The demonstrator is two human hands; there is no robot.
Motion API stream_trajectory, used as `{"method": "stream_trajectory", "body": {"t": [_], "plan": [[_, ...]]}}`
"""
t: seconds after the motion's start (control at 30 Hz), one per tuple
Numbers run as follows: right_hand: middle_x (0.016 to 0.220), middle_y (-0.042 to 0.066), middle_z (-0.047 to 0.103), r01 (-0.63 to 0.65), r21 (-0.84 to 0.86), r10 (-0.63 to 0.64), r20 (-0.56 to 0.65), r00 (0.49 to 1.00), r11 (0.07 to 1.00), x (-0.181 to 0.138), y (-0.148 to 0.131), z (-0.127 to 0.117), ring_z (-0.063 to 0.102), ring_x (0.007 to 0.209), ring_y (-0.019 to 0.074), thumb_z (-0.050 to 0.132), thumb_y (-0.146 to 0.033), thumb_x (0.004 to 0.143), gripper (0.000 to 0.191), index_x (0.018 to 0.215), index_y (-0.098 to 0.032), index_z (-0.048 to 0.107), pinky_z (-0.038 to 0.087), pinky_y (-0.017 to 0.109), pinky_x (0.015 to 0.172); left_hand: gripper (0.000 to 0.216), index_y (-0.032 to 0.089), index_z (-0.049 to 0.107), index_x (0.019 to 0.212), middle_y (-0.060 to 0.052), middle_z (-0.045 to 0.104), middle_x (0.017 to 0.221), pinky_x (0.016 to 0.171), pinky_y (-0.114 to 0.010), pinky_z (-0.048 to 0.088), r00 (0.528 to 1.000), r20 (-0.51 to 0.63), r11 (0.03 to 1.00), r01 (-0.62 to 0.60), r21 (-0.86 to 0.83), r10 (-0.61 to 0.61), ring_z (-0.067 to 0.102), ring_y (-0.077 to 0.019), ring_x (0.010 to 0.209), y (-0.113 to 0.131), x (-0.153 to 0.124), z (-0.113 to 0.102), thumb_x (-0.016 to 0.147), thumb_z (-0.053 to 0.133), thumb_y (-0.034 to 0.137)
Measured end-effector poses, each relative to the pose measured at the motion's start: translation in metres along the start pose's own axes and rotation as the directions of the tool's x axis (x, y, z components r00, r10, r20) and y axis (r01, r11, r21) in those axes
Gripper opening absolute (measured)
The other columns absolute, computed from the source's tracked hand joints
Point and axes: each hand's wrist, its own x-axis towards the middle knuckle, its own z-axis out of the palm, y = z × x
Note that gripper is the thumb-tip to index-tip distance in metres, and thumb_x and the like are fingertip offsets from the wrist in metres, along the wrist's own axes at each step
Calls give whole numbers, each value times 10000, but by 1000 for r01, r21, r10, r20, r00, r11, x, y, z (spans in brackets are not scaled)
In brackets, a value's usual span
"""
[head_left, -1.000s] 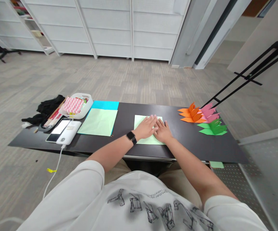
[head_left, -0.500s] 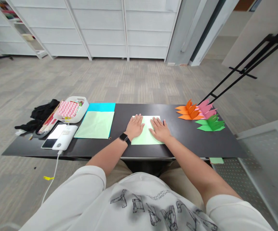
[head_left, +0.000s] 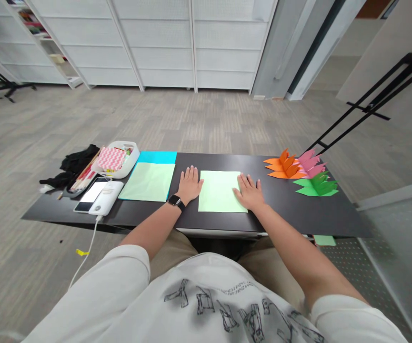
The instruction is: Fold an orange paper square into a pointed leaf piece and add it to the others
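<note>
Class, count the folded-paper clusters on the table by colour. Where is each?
3, at the right end of the table: orange cluster leftmost, pink cluster beside it, green cluster nearest the wearer. Some pieces may be hidden.

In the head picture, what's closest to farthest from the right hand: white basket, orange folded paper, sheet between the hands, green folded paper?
1. Sheet: left, partly under the right hand.
2. Orange folded paper: right and back.
3. Green folded paper: farther right.
4. White basket: far left.
</note>
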Motion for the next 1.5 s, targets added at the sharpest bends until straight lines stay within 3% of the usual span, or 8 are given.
{"method": "stream_trajectory", "body": {"t": [0.1,0.17,0.27,0.47,0.67,0.8,1.07,1.5], "plan": [[1815,102,253,1,-18,-1,-5,1000,1000,1,-1,1,234,1678,379,307,-604,1095,760,1746,-212,300,116,758,1322,669,114,335,1720,-176,251,1814,1379,-576,216,969,-35,964,-248,-96,246,207,-340,1704,7,-19,-7,1125,379,416],[1817,95,249,0,-29,0,0,1000,1000,1,-1,2,231,1680,374,311,-603,1098,752,1746,-223,299,120,757,1323,673,199,371,1715,-124,286,1813,1387,-517,238,877,-10,863,-474,-175,480,229,-293,1702,11,-37,-10,1117,457,497],[1813,84,266,9,-6,-9,-11,1000,1000,2,2,3,239,1678,377,348,-575,1098,721,1735,-240,328,120,766,1321,832,219,456,1671,-132,439,1742,1380,-505,276,796,37,778,-579,-245,604,366,-308,1649,12,-59,-10,1000,655,670],[1678,120,529,67,283,-2,-223,975,957,0,27,9,440,1587,357,450,-364,1047,562,1576,-232,585,283,675,1323,631,217,687,1454,-132,621,1596,1348,-553,348,826,-29,798,-552,-243,562,515,-333,1552,5,-72,-6,969,745,617],[1411,92,750,229,557,-33,-339,940,798,-23,40,4,675,1348,297,540,-438,1051,382,1315,-287,771,484,558,1227,352,216,761,1300,-103,722,1469,1271,-500,478,816,-91,786,-574,-230,570,644,-291,1426,7,-78,-8,1037,709,444],[1421,61,745,288,520,-138,-308,941,804,-44,38,4,668,1358,282,510,-303,1038,386,1322,-319,771,459,566,1249,508,189,739,1317,-128,725,1456,1246,-484,513,780,-139,745,-625,-232,611,651,-310,1412,8,-80,-9,971,775,558],[1435,30,742,215,375,-95,-314,945,902,-56,39,8,607,1434,320,465,-63,877,635,1376,-337,745,320,711,1295,265,196,741,1262,-115,755,1378,1160,-442,582,776,-195,743,-631,-223,600,709,-259,1302,10,-80,-10,1065,662,354],[1385,60,768,282,356,-195,-261,945,891,-56,33,2,629,1416,301,560,-268,1003,442,1405,-332,732,333,665,1298,272,187,753,1188,-120,774,1289,1080,-452,609,770,-209,751,-636,-177,603,725,-274,1216,14,-77,-12,1057,686,416]]}}
